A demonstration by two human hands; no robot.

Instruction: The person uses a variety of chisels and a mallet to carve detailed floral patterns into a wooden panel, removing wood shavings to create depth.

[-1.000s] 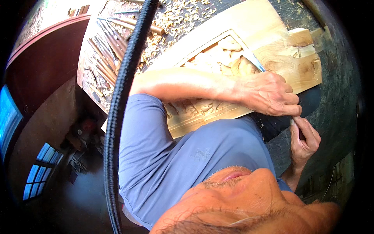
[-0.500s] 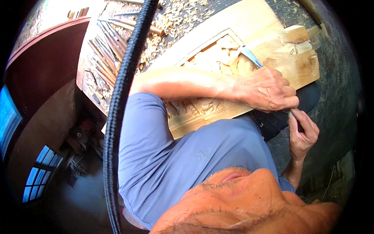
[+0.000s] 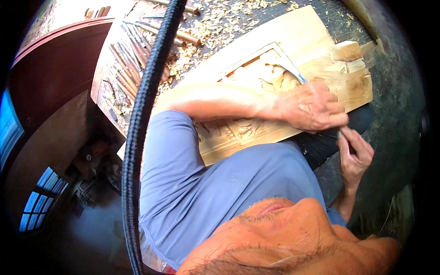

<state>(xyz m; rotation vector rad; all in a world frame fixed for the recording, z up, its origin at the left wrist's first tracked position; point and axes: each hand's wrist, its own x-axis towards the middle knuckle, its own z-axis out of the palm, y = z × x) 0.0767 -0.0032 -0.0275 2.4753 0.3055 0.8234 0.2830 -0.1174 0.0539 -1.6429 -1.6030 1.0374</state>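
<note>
My left hand (image 3: 316, 107) is wrapped round a carving chisel, its arm reaching across in front of my chest. The chisel's bright blade (image 3: 295, 72) comes out above the knuckles and points up and left, over the carved recess of a pale wooden board (image 3: 305, 27). Its handle is hidden in the fist. Just below, my right hand (image 3: 356, 153) is pinched against the lower end of that fist, in line with the blade, at the chisel's handle end. Inside the recess is a raised relief (image 3: 277, 78) with curved shapes; my left forearm covers part of the board.
Several wooden-handled carving tools (image 3: 126, 68) lie at the far left of the dark worktop. Curled wood shavings (image 3: 224, 30) are scattered behind the board. A small wood block (image 3: 348, 51) sits at its right end. A black braided cable (image 3: 149, 96) hangs across the view.
The blade has turned, showing a narrower face than before, and still points into the recess. Both hands keep their grip. The whole view has shifted slightly.
</note>
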